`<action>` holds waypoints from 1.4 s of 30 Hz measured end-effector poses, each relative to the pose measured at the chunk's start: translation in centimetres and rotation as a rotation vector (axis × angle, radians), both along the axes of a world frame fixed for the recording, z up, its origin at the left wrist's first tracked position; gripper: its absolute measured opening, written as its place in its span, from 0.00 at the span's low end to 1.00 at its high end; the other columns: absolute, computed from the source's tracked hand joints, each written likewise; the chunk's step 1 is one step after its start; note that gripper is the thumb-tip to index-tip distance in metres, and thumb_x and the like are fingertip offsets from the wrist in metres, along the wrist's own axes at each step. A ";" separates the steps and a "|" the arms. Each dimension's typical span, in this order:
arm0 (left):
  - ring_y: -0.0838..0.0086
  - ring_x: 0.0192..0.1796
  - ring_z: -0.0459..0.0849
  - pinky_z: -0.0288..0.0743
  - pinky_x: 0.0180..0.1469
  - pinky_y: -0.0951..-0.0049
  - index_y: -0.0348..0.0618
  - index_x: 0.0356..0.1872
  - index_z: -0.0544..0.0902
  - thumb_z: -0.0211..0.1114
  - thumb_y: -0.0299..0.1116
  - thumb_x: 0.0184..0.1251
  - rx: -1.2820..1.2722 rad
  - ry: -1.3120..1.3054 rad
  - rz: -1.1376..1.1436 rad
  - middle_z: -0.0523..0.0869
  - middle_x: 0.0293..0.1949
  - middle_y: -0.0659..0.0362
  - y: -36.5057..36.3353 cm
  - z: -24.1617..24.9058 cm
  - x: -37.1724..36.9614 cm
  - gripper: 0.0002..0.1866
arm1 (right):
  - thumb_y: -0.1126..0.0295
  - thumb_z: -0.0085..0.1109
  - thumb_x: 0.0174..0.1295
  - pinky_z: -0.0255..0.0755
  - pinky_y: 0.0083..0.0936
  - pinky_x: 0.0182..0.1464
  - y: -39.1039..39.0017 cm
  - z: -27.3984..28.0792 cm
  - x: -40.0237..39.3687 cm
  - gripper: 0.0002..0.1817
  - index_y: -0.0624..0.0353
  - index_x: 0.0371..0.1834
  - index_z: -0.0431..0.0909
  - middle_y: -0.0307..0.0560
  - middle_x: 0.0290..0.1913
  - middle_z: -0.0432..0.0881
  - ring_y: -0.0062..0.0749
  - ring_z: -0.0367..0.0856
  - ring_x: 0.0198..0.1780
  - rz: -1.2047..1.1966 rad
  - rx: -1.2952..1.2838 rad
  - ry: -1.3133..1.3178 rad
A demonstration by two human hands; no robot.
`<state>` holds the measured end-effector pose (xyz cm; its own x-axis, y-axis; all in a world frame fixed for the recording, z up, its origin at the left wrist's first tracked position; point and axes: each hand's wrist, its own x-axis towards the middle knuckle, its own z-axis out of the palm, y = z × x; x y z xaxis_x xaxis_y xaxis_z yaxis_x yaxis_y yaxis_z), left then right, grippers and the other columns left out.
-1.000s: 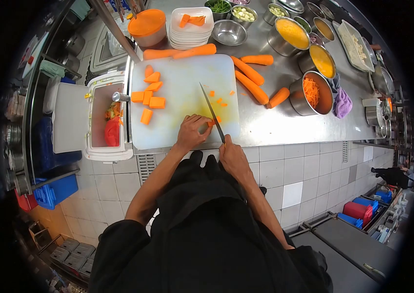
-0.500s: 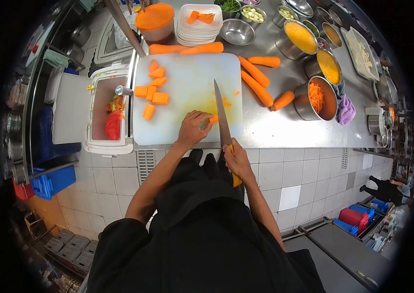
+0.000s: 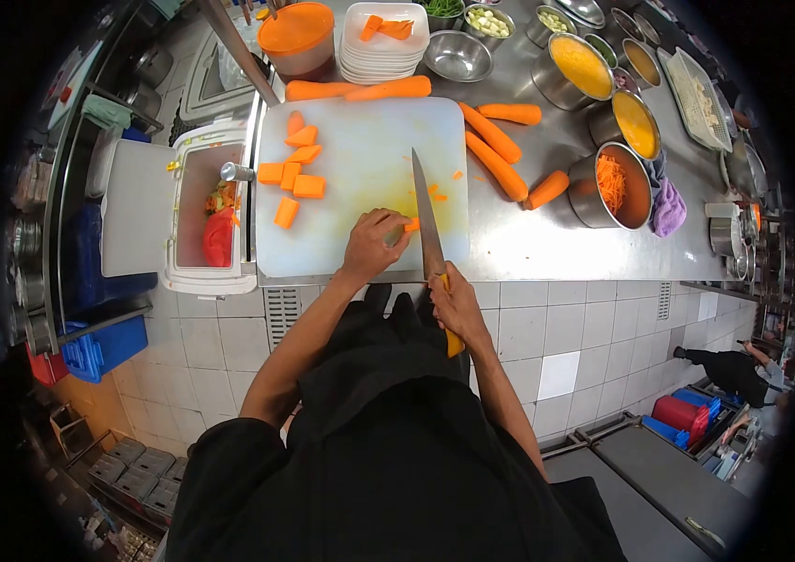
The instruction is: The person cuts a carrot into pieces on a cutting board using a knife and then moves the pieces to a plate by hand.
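Note:
My right hand (image 3: 454, 302) is closed round the yellow handle of a long kitchen knife (image 3: 426, 204), its blade pointing away from me over the white cutting board (image 3: 360, 140). Just left of the blade, my left hand (image 3: 377, 242) grips a small carrot piece (image 3: 411, 225) against the board, fingertips bent. Most of that piece is hidden by the fingers and blade. To the right of the blade lie small carrot scraps (image 3: 438, 196). Several thick carrot chunks (image 3: 308, 186) are grouped on the board's left side.
Whole carrots (image 3: 496, 166) lie right of the board, others along its far edge. A steel pot of shredded carrot (image 3: 611, 185) stands further right, by a purple cloth (image 3: 668, 208). An open white bin (image 3: 215, 272) adjoins the board's left. Stacked white plates (image 3: 381, 66) stand behind.
Both hands, the knife and the carrot piece hold almost the same position. The view has shifted slightly. At far right, a person in dark clothing has moved.

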<state>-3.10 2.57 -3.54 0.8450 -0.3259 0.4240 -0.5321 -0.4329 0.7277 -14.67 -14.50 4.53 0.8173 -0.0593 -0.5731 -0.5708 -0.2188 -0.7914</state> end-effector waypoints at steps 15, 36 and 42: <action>0.61 0.43 0.88 0.78 0.48 0.64 0.43 0.39 0.87 0.76 0.26 0.59 -0.022 -0.014 -0.011 0.90 0.39 0.59 -0.1 0.3 0.1 0.08 | 0.64 0.49 0.80 0.71 0.37 0.26 -0.4 -1.9 0.3 0.12 0.64 0.48 0.67 0.55 0.24 0.75 0.38 0.75 0.20 0.050 -0.061 -0.141; 0.67 0.40 0.85 0.75 0.50 0.61 0.48 0.46 0.85 0.77 0.35 0.58 0.142 0.335 -0.093 0.88 0.36 0.63 -0.3 2.9 -0.8 0.15 | 0.63 0.49 0.79 0.64 0.19 0.16 -1.9 -0.9 -0.8 0.07 0.54 0.49 0.68 0.37 0.26 0.68 0.18 0.64 0.16 -0.264 0.495 0.074; 0.65 0.53 0.84 0.71 0.59 0.60 0.52 0.56 0.85 0.64 0.25 0.59 0.116 0.036 -0.324 0.87 0.57 0.63 -0.2 3.5 2.7 0.22 | 0.63 0.53 0.81 0.63 0.20 0.14 -2.1 -0.2 -1.8 0.09 0.54 0.46 0.66 0.38 0.27 0.69 0.17 0.65 0.15 -0.346 0.406 -0.008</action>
